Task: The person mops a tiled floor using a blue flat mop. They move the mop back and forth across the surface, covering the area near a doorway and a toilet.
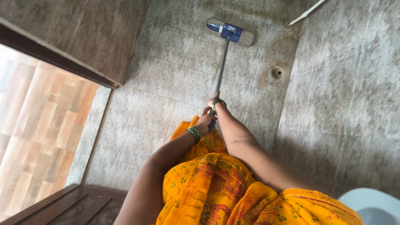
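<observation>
A flat mop with a blue and white head [230, 32] rests on the grey stone floor far in front of me, its metal handle [222, 64] running back to my hands. My right hand [214, 101] grips the handle higher up the pole. My left hand [205, 120] grips the blue end of the handle just behind it. Both wrists wear green bangles. My yellow patterned garment [216, 183] fills the bottom of the view.
A round floor drain [277, 72] lies to the right of the handle. A dark wooden door [71, 206] and doorway with wood-look flooring [37, 125] are at left. A white toilet rim [373, 204] sits bottom right; a white pipe [306, 12] at top right.
</observation>
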